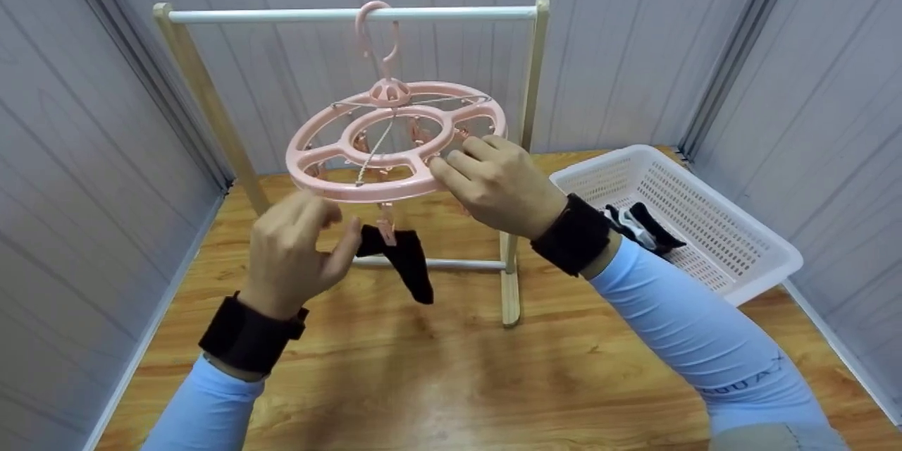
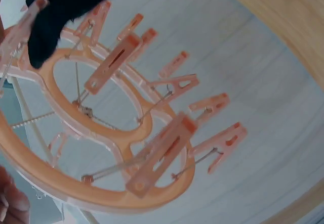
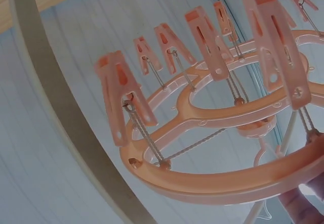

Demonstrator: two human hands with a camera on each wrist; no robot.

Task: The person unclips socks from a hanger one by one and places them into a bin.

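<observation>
Sock (image 1: 405,261) under hanger (image 1: 394,144), basket (image 1: 733,225) right.

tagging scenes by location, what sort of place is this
Probably a staged laundry-drying setup, not a lived-in room: plain grey panel walls box in a wooden tabletop holding a small wooden drying rack, a pink round clip hanger with a black sock, and a white basket.

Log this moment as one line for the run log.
left hand: at black sock | right hand: holds pink hanger ring | sock clipped
</observation>
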